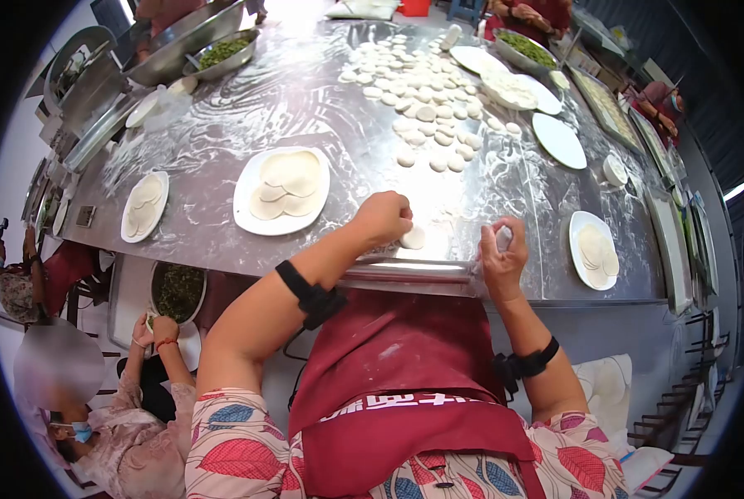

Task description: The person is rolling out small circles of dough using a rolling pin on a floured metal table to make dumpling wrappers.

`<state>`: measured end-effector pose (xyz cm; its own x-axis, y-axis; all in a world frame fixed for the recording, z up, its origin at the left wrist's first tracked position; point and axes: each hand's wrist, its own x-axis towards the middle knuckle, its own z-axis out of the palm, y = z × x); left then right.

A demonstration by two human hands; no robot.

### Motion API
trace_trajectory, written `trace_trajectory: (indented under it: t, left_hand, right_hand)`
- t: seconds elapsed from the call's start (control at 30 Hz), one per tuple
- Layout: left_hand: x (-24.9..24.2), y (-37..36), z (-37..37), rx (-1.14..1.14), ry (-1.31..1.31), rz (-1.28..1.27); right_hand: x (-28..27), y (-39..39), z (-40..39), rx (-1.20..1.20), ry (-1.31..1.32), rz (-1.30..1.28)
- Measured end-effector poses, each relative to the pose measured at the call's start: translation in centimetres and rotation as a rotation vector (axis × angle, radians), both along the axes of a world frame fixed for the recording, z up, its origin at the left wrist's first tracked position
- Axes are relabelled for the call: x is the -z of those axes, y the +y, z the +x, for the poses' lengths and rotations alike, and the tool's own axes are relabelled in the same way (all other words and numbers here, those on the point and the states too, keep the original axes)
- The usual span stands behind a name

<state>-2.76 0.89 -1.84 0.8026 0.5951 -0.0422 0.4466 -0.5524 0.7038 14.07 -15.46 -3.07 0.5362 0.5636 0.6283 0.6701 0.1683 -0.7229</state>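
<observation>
Flour streaks the steel table. Your left hand curls beside the dough, your right hand half-curls near the edge; I cannot tell whether either pinches anything

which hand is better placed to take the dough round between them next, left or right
Probably the left hand: its fingers are right by the dough round, while the right hand is farther off, across a gap.

White Chinese-style characters across the dark red apron, partly folded under, not clearly readable
</observation>
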Motion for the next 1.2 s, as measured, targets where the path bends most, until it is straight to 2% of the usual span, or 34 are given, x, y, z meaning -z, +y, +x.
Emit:
trace_trajectory:
  t: [0.1, 0.13, 0.17, 0.23, 0.37, 0.4, 0.43, 0.5, 0.57, 0.6, 0.7, 0.77, 0.83, 0.87, 0.97, 1.0, 1.07, 1.13, 1.2]
  left_hand:
    - [0.2, -0.3, -0.5, -0.001, -0.013, -0.266]
    - [-0.8, -0.7, -0.2, 0.030, 0.027, -0.068]
    - [-1.2, -0.9, 0.2, 0.026, 0.054, -0.016]
    - [-1.8, -0.8, 1.0, 0.009, 0.102, 0.082]
    - [-0.7, -0.2, 1.0, 0.106, 0.087, 0.099]
    - [-0.2, 0.1, 0.5, 0.070, 0.019, 0.056]
    - [0.1, 0.5, 0.3, 0.041, 0.001, -0.109]
    - [0.6, 0.5, -0.3, 0.004, -0.007, -0.443]
    - [-0.8, 0.1, 0.2, 0.013, 0.072, -0.167]
    - [-1.4, -0.1, 0.7, 0.016, 0.102, -0.029]
    - [-0.3, 0.5, 1.6, 0.112, 0.006, -0.113]
    - [-1.0, 0.3, 1.3, 0.143, 0.076, -0.002]
    - [-0.7, 0.4, 0.6, 0.034, 0.029, -0.244]
    - [-0.3, 0.3, 0.2, -0.006, -0.021, -0.541]
    - [-1.1, -0.3, 0.5, 0.078, 0.055, -0.107]
    - [-1.9, -0.5, 0.9, 0.054, 0.114, 0.013]
    - [-1.3, -0.1, 1.8, 0.109, 0.112, -0.028]
    - [-1.2, 0.0, 1.8, 0.190, 0.122, -0.024]
    - [-0.7, 0.3, 1.3, 0.128, 0.100, -0.111]
  right_hand:
    - [0.8, 2.7, 1.3, -0.001, 0.020, -0.018]
    - [-0.7, 4.3, 0.9, 0.042, -0.065, -0.006]
    - [-0.8, 6.0, 1.3, 0.073, -0.145, -0.003]
    - [-1.2, 7.2, 1.5, 0.018, -0.045, -0.084]
    - [-0.5, 2.0, 0.9, 0.046, -0.154, -0.028]
    - [0.1, 0.4, 0.6, 0.004, -0.046, -0.046]
    - [0.4, -0.2, 0.4, -0.036, 0.070, -0.062]
    - [-0.1, 2.1, 0.7, 0.012, -0.077, -0.021]
    - [-1.1, 5.8, 1.3, 0.028, -0.203, 0.047]
    - [-1.5, 7.1, 1.4, 0.014, -0.156, -0.006]
    - [-1.6, 7.0, 1.5, 0.014, -0.151, -0.034]
    - [-1.1, 3.6, 1.1, 0.030, -0.218, -0.001]
    - [0.2, 0.6, 0.3, -0.038, 0.043, -0.035]
    - [0.2, 0.6, 0.3, -0.032, 0.023, -0.015]
    - [-1.3, 5.2, 1.2, 0.028, -0.224, 0.045]
    - [-1.6, 6.7, 1.3, 0.029, -0.191, -0.004]
    - [-2.0, 7.2, 1.3, 0.019, -0.138, -0.097]
    - [-1.5, 4.0, 1.2, 0.009, -0.132, -0.085]
    - [-0.8, 0.3, 0.2, -0.016, -0.063, -0.074]
